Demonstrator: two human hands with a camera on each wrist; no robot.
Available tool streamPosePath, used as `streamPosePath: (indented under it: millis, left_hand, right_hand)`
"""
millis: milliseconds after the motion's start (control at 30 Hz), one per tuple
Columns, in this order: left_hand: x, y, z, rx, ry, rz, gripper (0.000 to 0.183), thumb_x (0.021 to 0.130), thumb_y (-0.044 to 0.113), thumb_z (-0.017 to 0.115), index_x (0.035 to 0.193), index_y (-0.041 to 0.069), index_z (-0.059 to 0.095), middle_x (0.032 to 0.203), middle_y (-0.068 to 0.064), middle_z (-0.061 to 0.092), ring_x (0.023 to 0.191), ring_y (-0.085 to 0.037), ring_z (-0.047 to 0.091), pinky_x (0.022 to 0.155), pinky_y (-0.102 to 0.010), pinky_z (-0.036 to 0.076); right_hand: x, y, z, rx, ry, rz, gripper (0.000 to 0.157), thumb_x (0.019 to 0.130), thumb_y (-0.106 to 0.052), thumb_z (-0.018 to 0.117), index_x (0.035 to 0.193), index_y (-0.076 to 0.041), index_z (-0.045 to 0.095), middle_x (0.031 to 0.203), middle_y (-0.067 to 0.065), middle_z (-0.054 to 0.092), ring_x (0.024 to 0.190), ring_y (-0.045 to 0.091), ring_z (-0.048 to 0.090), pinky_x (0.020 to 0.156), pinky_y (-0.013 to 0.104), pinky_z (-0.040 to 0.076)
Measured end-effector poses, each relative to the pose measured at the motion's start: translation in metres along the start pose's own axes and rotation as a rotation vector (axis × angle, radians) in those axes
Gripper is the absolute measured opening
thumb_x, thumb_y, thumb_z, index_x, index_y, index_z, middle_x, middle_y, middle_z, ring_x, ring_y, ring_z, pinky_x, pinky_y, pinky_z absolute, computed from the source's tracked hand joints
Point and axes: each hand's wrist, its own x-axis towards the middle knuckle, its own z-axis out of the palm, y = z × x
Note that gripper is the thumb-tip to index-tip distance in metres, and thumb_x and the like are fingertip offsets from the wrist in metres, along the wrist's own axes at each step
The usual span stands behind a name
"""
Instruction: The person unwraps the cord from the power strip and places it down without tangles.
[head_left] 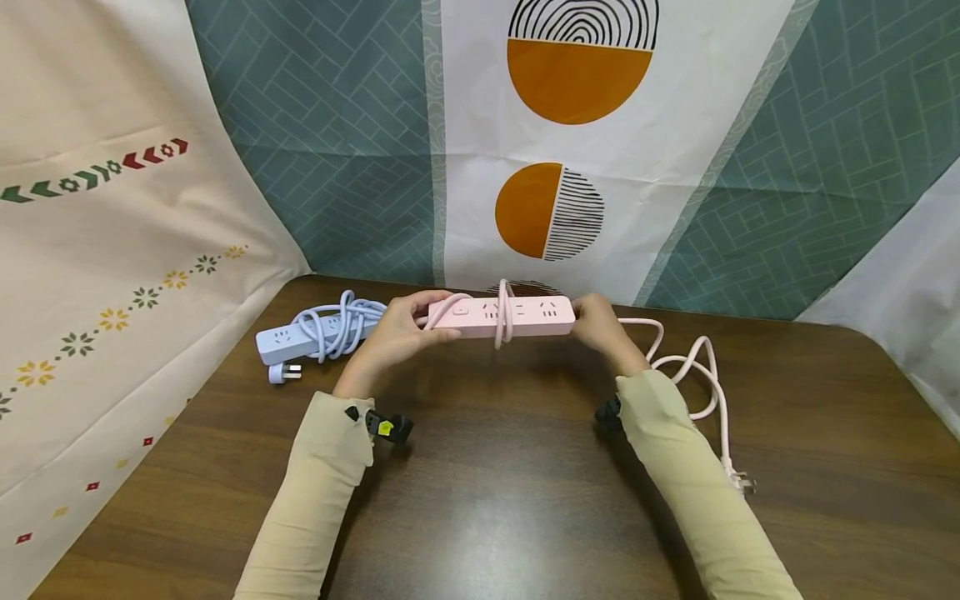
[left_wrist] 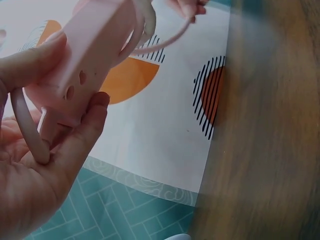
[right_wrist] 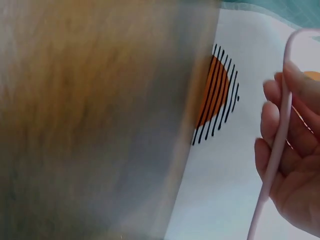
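Pink plastic, the power strip sits in the left hand, thumb over one side and fingers curled beneath, so that hand is clamped on the switch end, which seems held up off the table; the right hand, just beyond the other end, has thumb and fingers together on the pink cord; between the hands the cord goes round the strip's middle, and a bend of it stands out by the left palm; if the left grip relaxed, the strip would probably tip, since only that end looks firmly held; a slack turn could slide off the right end, and a hard pull from the right hand might twist the strip; beyond that hand the free length lies in loose loops, running to the pale plug, and those loops could knot or snag if drawn in quickly; past the left hand, just beside it, the blue power strip lies wrapped in a blue cord, its blue plug in front, near enough to be nudged by a careless swing; behind everything hangs the patterned cloth
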Motion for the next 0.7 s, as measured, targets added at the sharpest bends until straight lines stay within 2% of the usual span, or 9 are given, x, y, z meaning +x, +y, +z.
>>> streamPosePath:
  millis: [67,133,200,267,500,700]
  left_hand:
    - [0.000,-0.001,0.000,-0.003,-0.004,0.000,0.050,0.073,0.000,0.073,0.119,-0.007,0.054,0.111,-0.022,0.058,0.088,-0.021,0.057,0.071,-0.019,0.046]
    - [0.000,-0.002,0.001,-0.008,-0.010,-0.001,0.050,0.073,0.001,0.072,0.118,-0.007,0.054,0.109,-0.022,0.058,0.085,-0.019,0.057,0.070,-0.018,0.046]
    - [0.000,-0.002,0.001,-0.015,-0.013,-0.008,0.049,0.073,0.001,0.072,0.118,-0.007,0.054,0.108,-0.021,0.058,0.084,-0.017,0.056,0.069,-0.019,0.046]
    - [0.000,-0.003,0.002,-0.010,-0.013,-0.013,0.049,0.074,0.002,0.073,0.118,-0.007,0.054,0.108,-0.021,0.058,0.084,-0.018,0.056,0.069,-0.019,0.046]
    - [0.002,-0.004,0.003,0.052,0.000,-0.035,0.050,0.073,0.006,0.074,0.117,-0.006,0.055,0.111,-0.021,0.058,0.091,-0.022,0.057,0.073,-0.020,0.046]
    - [0.003,-0.005,0.005,0.051,0.016,-0.040,0.050,0.073,0.006,0.074,0.118,-0.005,0.055,0.112,-0.021,0.057,0.092,-0.024,0.057,0.074,-0.024,0.047]
  right_hand:
    - [0.000,0.001,-0.004,-0.003,0.021,0.029,0.012,0.080,-0.003,0.064,0.076,0.007,0.068,0.063,0.015,0.062,0.052,0.019,0.047,0.050,0.029,0.037]
    - [-0.002,0.001,-0.008,-0.007,0.045,0.059,0.014,0.083,-0.005,0.063,0.087,0.007,0.070,0.079,0.019,0.067,0.064,0.024,0.057,0.057,0.032,0.043]
    - [-0.003,0.002,-0.012,-0.014,0.068,0.078,0.017,0.084,-0.007,0.063,0.094,0.005,0.070,0.090,0.020,0.067,0.077,0.029,0.060,0.065,0.036,0.046]
    - [-0.005,0.002,-0.016,-0.007,0.086,0.096,0.018,0.085,-0.010,0.063,0.095,0.003,0.070,0.094,0.019,0.067,0.082,0.030,0.060,0.067,0.038,0.046]
    - [-0.009,0.004,-0.026,0.018,0.133,0.083,0.019,0.083,-0.015,0.066,0.093,0.001,0.071,0.091,0.018,0.068,0.075,0.026,0.060,0.059,0.029,0.043]
    - [-0.013,0.003,-0.032,0.026,0.141,0.086,0.019,0.082,-0.017,0.068,0.092,-0.001,0.072,0.089,0.017,0.068,0.069,0.019,0.057,0.056,0.025,0.041]
